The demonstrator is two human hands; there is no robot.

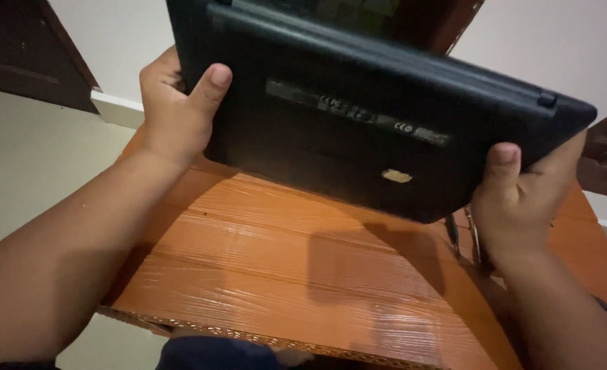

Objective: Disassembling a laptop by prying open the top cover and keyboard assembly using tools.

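Both my hands hold a black laptop (358, 103) up above an orange wood-grain table (262, 267), its underside turned toward me. My left hand (176, 109) grips the laptop's left edge, thumb pressed on the underside. On the right edge my right hand (523, 195) clamps the lower corner, thumb on the underside too. The underside carries a long label strip and a small pale sticker. The laptop is tilted, its right end lower. Its screen side faces away and is hidden.
Thin metal tools (464, 236) lie on the table just left of my right wrist, partly hidden. A dark door (22, 48) stands at the upper left, a white wall (564, 48) behind. Pale floor (22, 164) lies to the left. A dark cloth (214, 353) shows below the table's near edge.
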